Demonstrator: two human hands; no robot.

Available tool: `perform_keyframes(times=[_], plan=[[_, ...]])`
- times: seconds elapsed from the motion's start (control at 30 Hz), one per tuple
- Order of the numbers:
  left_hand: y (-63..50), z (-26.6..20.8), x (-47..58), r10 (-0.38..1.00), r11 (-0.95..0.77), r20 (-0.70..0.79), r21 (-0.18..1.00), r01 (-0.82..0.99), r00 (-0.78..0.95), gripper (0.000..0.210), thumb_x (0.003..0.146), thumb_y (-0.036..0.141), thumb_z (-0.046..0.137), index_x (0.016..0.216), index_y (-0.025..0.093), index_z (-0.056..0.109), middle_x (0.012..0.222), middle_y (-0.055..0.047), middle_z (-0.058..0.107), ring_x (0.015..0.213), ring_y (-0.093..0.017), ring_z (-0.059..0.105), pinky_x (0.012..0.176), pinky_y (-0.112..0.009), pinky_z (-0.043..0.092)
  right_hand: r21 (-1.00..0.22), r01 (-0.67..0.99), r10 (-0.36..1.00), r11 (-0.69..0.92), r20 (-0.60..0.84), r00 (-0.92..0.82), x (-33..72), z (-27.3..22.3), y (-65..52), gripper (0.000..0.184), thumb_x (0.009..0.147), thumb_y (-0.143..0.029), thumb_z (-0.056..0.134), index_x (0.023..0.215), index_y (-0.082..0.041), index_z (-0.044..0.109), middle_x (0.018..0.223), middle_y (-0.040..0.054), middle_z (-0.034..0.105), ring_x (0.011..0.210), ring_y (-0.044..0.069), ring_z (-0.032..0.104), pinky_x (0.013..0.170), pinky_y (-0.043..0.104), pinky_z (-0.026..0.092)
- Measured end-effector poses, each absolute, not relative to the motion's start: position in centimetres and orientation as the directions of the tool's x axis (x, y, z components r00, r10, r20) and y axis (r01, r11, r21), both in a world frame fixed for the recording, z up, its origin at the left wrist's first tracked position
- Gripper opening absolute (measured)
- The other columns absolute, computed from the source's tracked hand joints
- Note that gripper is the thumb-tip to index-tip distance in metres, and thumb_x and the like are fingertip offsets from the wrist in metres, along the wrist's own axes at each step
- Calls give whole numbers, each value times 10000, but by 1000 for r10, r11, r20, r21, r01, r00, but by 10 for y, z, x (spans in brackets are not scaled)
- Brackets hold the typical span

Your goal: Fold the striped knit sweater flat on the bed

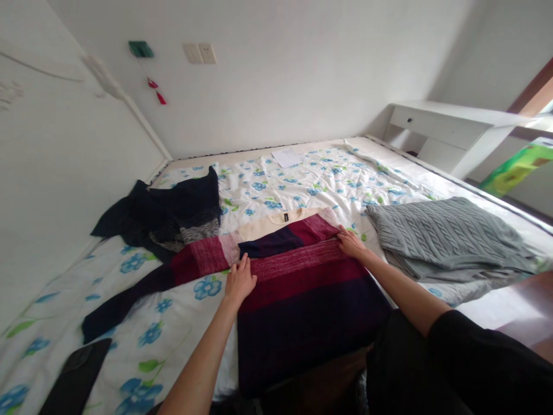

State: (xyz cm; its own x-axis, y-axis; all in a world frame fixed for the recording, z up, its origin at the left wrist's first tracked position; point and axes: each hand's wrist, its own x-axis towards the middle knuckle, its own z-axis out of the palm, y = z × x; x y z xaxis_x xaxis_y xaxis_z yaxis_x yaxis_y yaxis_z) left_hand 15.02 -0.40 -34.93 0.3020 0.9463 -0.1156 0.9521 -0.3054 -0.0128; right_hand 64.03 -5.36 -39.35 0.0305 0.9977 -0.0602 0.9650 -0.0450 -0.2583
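Observation:
A long-sleeved sweater [298,268] lies spread on the bed, with bands of cream, pink, burgundy and navy and a neckline at the far side. One sleeve [276,241] is folded across the chest, its navy cuff at the left side. The other sleeve [159,279] stretches out to the left. My left hand [241,283] rests with its fingertips at the folded cuff, fingers extended. On the sweater's right edge, near the fold of the sleeve, lies my right hand [352,243], its fingers stretched out and flat.
A dark garment [181,199] lies crumpled at the left, a grey cable-knit sweater [449,233] at the right. A black phone-like case [78,374] is at the lower left. Paper [287,157] lies far back on the floral sheet [263,187]. A white desk [444,129] stands beyond the bed.

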Motion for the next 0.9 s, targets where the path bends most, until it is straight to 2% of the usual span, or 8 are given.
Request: perform_keyframes(times=[0.13, 0.27, 0.4, 0.53, 0.63, 0.77, 0.83, 0.9], plan=[[-3, -339, 150, 950, -302, -92, -31, 953, 299, 774, 1019, 301, 509, 1753, 55, 501, 1916, -167, 336, 1569, -459, 537, 1237, -540, 526, -306, 943, 992, -128, -38, 123, 664, -404, -56, 520, 931, -60, 541, 1386, -173, 765, 1823, 161, 490, 1585, 348, 555, 1372, 516, 372], [-6, -337, 148, 926, -325, -217, -42, 945, 309, 659, 1012, 289, 539, 1646, 151, 649, 1843, -144, 489, 1548, -417, 586, 1243, -529, 524, -325, 930, 983, -170, -121, 137, 685, -414, -59, 454, 933, -60, 538, 1291, -191, 784, 1797, 145, 531, 1584, 333, 566, 1364, 501, 391], [-4, -340, 142, 913, -348, -244, -42, 937, 328, 654, 1005, 274, 548, 1638, 144, 650, 1866, -143, 451, 1560, -389, 598, 1276, -490, 499, -292, 949, 989, -119, -117, 88, 684, -417, -55, 402, 985, -58, 484, 1249, -140, 775, 1781, 218, 529, 1660, 299, 504, 1411, 488, 316], [3, -344, 136, 895, -376, -275, -42, 926, 351, 663, 1008, 274, 531, 1648, 142, 642, 1882, -137, 425, 1570, -387, 595, 1306, -495, 471, -256, 964, 996, -75, -57, 63, 675, -413, -48, 346, 1007, -58, 470, 1142, -133, 780, 1572, 248, 712, 1721, 267, 415, 1443, 485, 219], [5, -351, 135, 873, -380, -344, -38, 924, 345, 660, 1003, 285, 543, 1641, 150, 650, 1889, -133, 412, 1586, -394, 583, 1315, -494, 458, -265, 962, 998, -60, -47, 49, 674, -409, -48, 340, 1031, -82, 467, 1106, -139, 794, 1530, 226, 743, 1648, 281, 513, 1409, 449, 289], [6, -359, 135, 889, -344, -313, 25, 938, 335, 675, 1038, 385, 540, 1645, 102, 629, 1877, -205, 405, 1581, -411, 585, 1316, -512, 444, -385, 911, 989, -148, -59, 136, 684, -405, -55, 356, 1111, -182, 457, 1015, -215, 798, 1660, 89, 687, 1416, 257, 702, 1270, 335, 459], [6, -361, 133, 891, -333, -308, 55, 941, 333, 683, 1036, 421, 563, 1638, 107, 632, 1865, -225, 416, 1575, -413, 590, 1313, -513, 439, -443, 871, 977, -214, -91, 194, 689, -404, -56, 363, 1112, -200, 483, 946, -243, 803, 1608, 31, 734, 1341, 261, 743, 1197, 323, 514], [7, -363, 130, 887, -338, -310, 66, 939, 341, 671, 1017, 425, 604, 1623, 141, 653, 1854, -212, 444, 1563, -405, 602, 1305, -498, 441, -466, 838, 959, -284, -123, 256, 691, -402, -56, 358, 1111, -239, 524, 915, -256, 823, 1475, 28, 813, 1295, 287, 768, 1158, 343, 537]])
